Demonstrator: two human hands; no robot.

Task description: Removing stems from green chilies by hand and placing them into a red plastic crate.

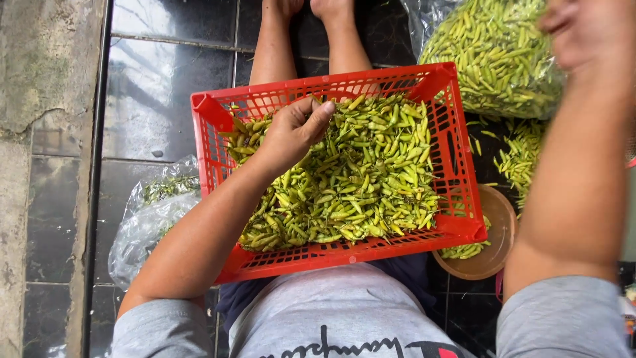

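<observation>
fingers (317, 114) of the left hand (291, 132) curl together over a few green chillies (361, 179), pinching at the top of the heap near the far left corner of the red plastic crate (457, 166), though whether a pod is truly clamped between them i cannot tell. the right hand (586, 30) is raised close to the camera and blurred, so i cannot tell how its fingers stand or whether it holds anything. the chillies fill the crate almost from wall to wall, heaped highest through the middle, and the crate rests on the person's lap. each pod looks light, smooth and a little slippery, firm enough for a pinch yet likely to snap or bruise under a hard squeeze; the stem end seems the safest place to take one. the crate's slotted walls stand higher than the heap along the right and far edges, leaving some room there. beyond its far right corner lies a clear plastic bag (497, 59) stuffed with more chillies, and by the near right corner sits a brown bowl (503, 219) holding a few. loose pods lie on the dark tiled floor (165, 86) right of the crate, and another bag (149, 212) slumps at its left edge.
</observation>
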